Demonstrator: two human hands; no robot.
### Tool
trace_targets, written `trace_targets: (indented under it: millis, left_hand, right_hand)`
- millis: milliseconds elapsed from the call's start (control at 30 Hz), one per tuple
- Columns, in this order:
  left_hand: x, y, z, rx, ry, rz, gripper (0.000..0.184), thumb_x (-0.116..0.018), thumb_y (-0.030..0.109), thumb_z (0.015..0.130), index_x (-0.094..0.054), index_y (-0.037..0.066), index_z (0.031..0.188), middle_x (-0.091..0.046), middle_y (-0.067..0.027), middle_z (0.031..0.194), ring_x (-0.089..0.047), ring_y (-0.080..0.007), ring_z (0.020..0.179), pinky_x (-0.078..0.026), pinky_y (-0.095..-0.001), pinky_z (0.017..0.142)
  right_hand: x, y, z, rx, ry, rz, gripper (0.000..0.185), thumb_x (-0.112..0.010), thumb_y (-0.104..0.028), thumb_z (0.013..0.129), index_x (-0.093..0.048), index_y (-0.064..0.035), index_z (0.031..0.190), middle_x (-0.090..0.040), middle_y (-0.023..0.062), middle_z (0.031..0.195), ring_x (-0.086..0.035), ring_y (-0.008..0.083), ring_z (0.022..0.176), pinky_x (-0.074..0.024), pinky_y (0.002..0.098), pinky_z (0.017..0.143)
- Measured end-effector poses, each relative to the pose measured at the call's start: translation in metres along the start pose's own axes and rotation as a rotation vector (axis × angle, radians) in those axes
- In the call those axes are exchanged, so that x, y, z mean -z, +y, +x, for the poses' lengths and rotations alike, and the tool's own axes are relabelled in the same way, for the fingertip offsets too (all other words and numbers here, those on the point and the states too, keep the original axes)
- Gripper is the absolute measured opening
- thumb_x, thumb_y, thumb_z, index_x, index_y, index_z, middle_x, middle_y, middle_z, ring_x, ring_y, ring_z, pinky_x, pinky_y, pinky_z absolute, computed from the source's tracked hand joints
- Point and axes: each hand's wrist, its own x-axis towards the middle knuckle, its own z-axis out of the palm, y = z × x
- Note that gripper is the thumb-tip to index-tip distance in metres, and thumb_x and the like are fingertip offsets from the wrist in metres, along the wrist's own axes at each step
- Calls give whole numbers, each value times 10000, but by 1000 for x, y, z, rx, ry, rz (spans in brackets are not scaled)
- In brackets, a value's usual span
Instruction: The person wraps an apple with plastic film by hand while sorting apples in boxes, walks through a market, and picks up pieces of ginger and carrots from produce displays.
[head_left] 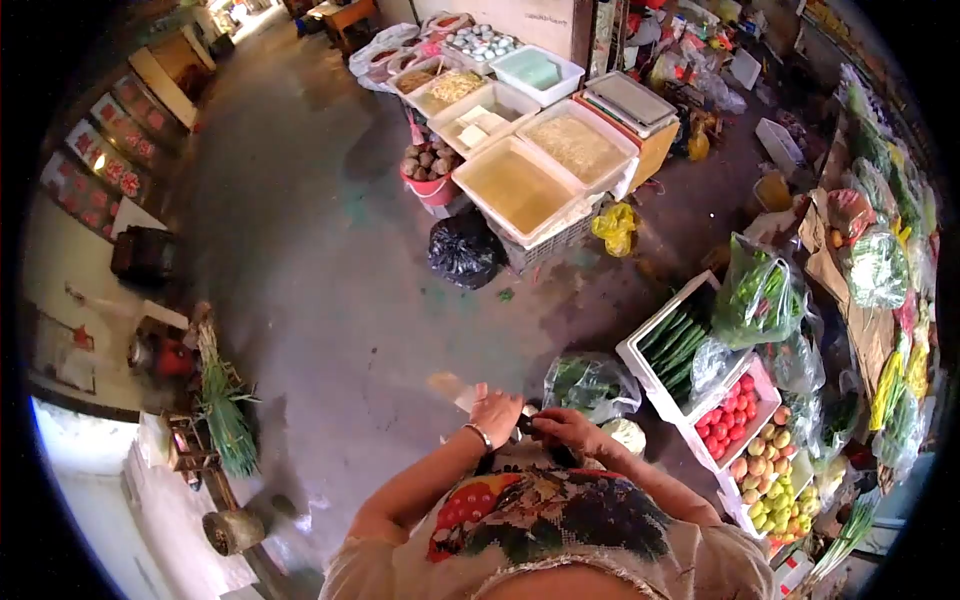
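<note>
Near the bottom middle of the head view, my right hand (568,428) is closed around the dark handle of a knife (463,396). Its pale, flat blade points up and left. My left hand (495,412), with a bracelet at the wrist, lies over the blade with fingers stretched out. The fingers partly hide the blade, and its exact contact with them is too small to make out. Just beyond my right hand, a clear plastic bag of greens (590,388) rests on the floor. A pale round vegetable (627,436) sits beside that bag.
On the right stand crates of cucumbers (672,345), tomatoes (728,420) and fruit (768,465), with bagged vegetables (758,295) above. Ahead are white tubs (515,190), a black bag (465,250) and a red bucket (430,185). Green onions (228,415) lie at left.
</note>
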Motion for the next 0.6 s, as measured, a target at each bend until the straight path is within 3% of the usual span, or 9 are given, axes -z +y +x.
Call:
trace_targets:
  millis: [167, 233, 300, 333, 367, 433, 500, 567, 600]
  left_hand:
    - [19, -25, 56, -177, 91, 82, 215, -495, 166, 877, -615, 132, 1052, -642, -22, 898, -570, -200, 1019, -301, -470, 932]
    - [48, -40, 79, -176, -108, 137, 326, -512, 179, 867, -573, 134, 1184, -609, -53, 1008, -543, -238, 1068, -303, -503, 959]
    - [55, -60, 98, -241, 193, 29, 490, -509, 161, 858, -466, 158, 1346, -530, -126, 1209, -483, -302, 1176, -293, -541, 1004]
    - [52, -74, 111, -271, 285, 3, 625, -520, 138, 840, -346, 178, 1439, -412, -176, 1362, -391, -343, 1279, -279, -571, 1027]
    - [56, -90, 126, -275, 294, 3, 625, -520, 138, 840, -346, 178, 1439, -412, -176, 1362, -391, -343, 1279, -279, -571, 1027]
    - [68, -115, 145, -199, 387, -143, 652, -537, 130, 820, -343, 195, 1439, -386, -183, 1402, -344, -356, 1322, -249, -584, 1050]
    - [90, -153, 151, -128, 309, -285, 654, -574, 96, 802, -377, 202, 1416, -323, -162, 1460, -335, -345, 1331, -204, -573, 1050]
    - [112, -197, 157, 118, 28, -402, 638, -614, 180, 790, -407, 195, 1393, -385, -158, 1429, -340, -311, 1335, -208, -560, 1052]
    - [100, -224, 159, 158, 24, -416, 635, -623, 210, 786, -416, 188, 1385, -421, -154, 1407, -363, -298, 1324, -211, -569, 1046]
  right_hand:
    - [25, -27, 47, -85, -2, 4, 335, -585, -276, 934, -609, 8, 1109, -611, 9, 866, -535, 79, 747, -447, 239, 649]
    - [41, -39, 72, -244, -24, 63, 349, -612, -268, 920, -620, 9, 1132, -639, 42, 947, -550, 123, 832, -457, 273, 724]
    - [49, -48, 98, -200, 81, 232, 246, -589, -227, 924, -616, -9, 1035, -566, -5, 767, -506, 92, 633, -401, 248, 539]
    - [46, -80, 100, -226, 148, 335, 216, -584, -217, 924, -612, -16, 1000, -550, -5, 740, -501, 96, 626, -408, 254, 548]
    - [56, -81, 120, -221, 154, 329, 216, -584, -217, 924, -612, -16, 1000, -550, -5, 740, -501, 96, 626, -408, 254, 548]
    - [79, -78, 148, -136, 215, 318, 206, -584, -217, 923, -609, -19, 974, -552, 0, 735, -496, 97, 613, -416, 252, 558]
    - [95, -89, 174, -155, 381, 371, 203, -591, -231, 910, -612, -34, 952, -594, 16, 747, -540, 115, 627, -435, 248, 582]
    - [130, -103, 198, -92, 294, 326, 285, -654, -258, 888, -627, -10, 1026, -639, 64, 886, -592, 160, 760, -467, 292, 659]
    - [131, -123, 209, -65, 459, 376, 233, -640, -235, 897, -620, -14, 967, -626, 44, 824, -583, 144, 724, -459, 281, 632]
